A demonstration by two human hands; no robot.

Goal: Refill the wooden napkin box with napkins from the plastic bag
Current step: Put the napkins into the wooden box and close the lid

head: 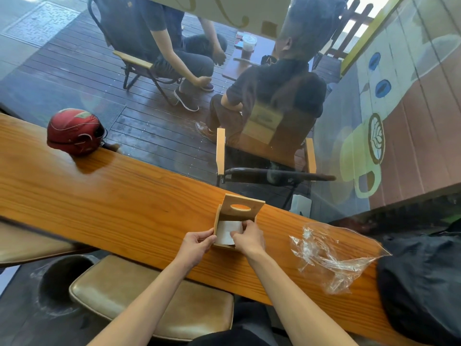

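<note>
The wooden napkin box (243,204) stands on the long wooden counter (112,196), its lid with an oval slot tipped up and back. White napkins (225,232) fill the open box. My left hand (197,244) grips the box's left wall. My right hand (248,238) rests on the right side of the napkins, fingers pinching or pressing them at the box's edge. The clear plastic bag (329,255) lies crumpled and flat on the counter to the right, apart from both hands.
A red helmet (74,131) sits at the counter's far left edge. A black bag (421,283) lies at the right end. A glass pane runs along the counter's far side; two people sit on chairs beyond it. A tan stool (149,300) stands below the counter.
</note>
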